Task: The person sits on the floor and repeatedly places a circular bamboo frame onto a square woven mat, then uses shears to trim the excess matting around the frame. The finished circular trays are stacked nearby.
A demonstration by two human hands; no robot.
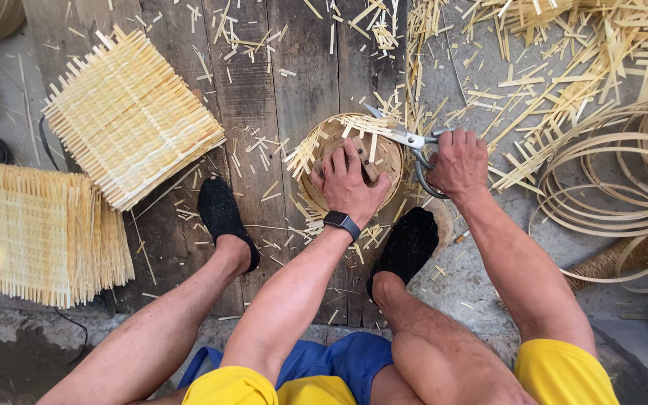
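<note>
A: Where's our left hand?
B: Pressed flat on the wood block inside the basket, dead centre.
A: Right hand?
B: Clenched on the scissors, at the basket's 2 o'clock rim.

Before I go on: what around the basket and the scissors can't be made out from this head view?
- Basket inside: mostly covered by the left hand pressing a wooden block.
- Scissors handles: wrapped by the right hand; its fingers' grip is hidden.
- Basket's near rim: behind the left wrist and smartwatch.
- Bamboo hoops: cut off by the right edge.
- Woven mat stack: cut off at the left edge, glare-washed.
</note>
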